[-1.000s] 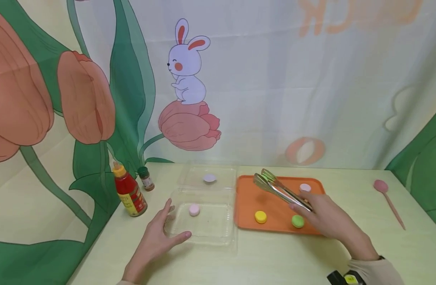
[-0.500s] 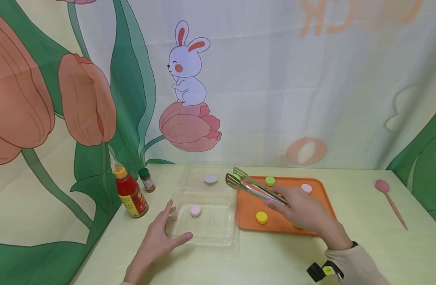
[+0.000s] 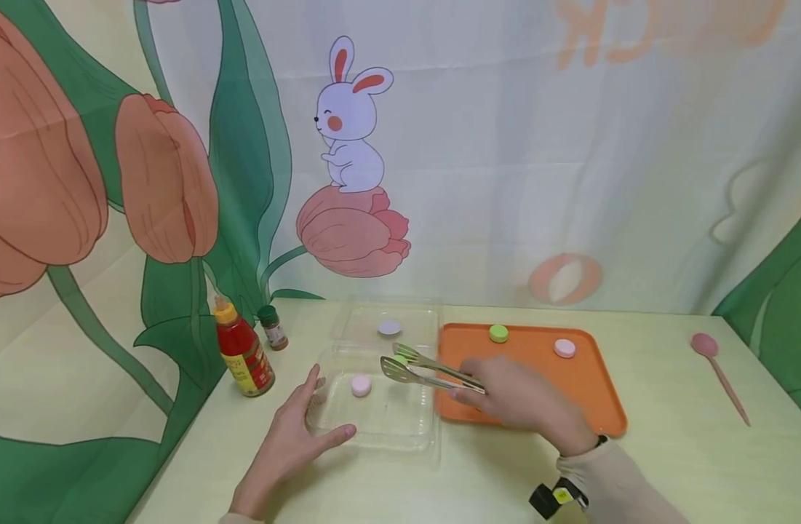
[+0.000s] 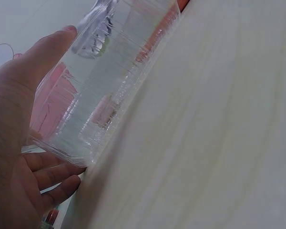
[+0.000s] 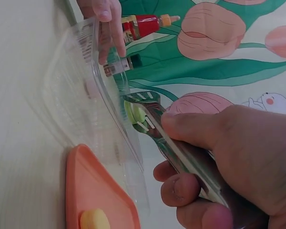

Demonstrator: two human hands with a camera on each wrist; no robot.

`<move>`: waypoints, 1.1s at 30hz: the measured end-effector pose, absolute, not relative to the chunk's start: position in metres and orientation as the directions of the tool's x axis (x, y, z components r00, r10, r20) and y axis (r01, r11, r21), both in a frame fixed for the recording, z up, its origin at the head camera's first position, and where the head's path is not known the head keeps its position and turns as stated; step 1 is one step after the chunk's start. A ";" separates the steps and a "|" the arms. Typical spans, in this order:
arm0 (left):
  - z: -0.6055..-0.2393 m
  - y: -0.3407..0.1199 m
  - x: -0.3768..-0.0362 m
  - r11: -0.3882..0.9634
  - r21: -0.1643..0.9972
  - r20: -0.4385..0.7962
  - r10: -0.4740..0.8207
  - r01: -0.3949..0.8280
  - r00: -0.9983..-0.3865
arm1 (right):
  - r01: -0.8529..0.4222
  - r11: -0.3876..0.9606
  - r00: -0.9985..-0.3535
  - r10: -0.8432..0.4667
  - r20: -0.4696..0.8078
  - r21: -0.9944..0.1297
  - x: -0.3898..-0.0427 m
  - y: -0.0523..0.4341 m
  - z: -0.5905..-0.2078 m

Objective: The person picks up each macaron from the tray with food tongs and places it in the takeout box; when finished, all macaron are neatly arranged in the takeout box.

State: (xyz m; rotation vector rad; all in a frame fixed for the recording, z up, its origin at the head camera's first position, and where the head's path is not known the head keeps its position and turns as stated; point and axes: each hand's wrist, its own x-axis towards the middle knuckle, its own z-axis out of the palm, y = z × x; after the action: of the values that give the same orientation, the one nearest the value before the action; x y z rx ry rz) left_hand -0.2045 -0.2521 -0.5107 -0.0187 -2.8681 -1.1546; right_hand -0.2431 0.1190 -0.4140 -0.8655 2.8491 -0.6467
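My right hand (image 3: 518, 397) grips metal tongs (image 3: 439, 367). Between the tong tips is a green macaron (image 5: 134, 112), held above the right part of a clear plastic container (image 3: 387, 441). A pink macaron (image 3: 361, 386) lies inside the container, on its left side. My left hand (image 3: 295, 433) touches the container's near left corner, fingers spread and mostly straight; in the left wrist view the thumb (image 4: 47, 50) lies along the rim. To the right is an orange tray (image 3: 586, 386) with a green macaron (image 3: 498, 333) and a pink macaron (image 3: 564, 348) on it. A yellow macaron (image 5: 96, 220) shows in the right wrist view.
The container's opened lid (image 3: 354, 320) lies behind it, with a pale purple disc (image 3: 390, 328) there. A red sauce bottle (image 3: 244, 356) and a green-capped jar (image 3: 273, 329) stand at the left. A pink spoon (image 3: 721, 375) lies far right. A printed curtain hangs behind.
My right hand has carried the tongs and the green macaron leftward from above the tray to over the container. The left hand has stayed at the container's corner.
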 end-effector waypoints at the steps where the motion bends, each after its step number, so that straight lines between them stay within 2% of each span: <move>1: -0.511 -0.252 -0.204 0.723 0.690 0.051 -0.006 0.030 -0.999 | -0.514 0.751 -0.832 -0.554 0.028 -0.413 -0.243 0.116 -0.414; 15: -0.511 -0.253 -0.205 0.727 0.686 0.048 -0.005 0.029 -0.999 | -0.507 0.780 -0.829 -0.558 -0.042 -0.367 -0.245 0.087 -0.417; 33: -0.510 -0.253 -0.205 0.728 0.685 0.051 -0.001 0.034 -0.999 | -0.474 0.789 -0.841 -0.537 -0.064 -0.390 -0.242 0.083 -0.418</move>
State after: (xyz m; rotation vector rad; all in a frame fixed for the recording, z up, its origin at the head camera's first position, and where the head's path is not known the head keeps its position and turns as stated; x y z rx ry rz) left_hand -0.2049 -0.2533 -0.5103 -0.0270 -2.8752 -1.1417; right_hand -0.2417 0.0832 -0.4181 -0.7997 2.8069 -0.5445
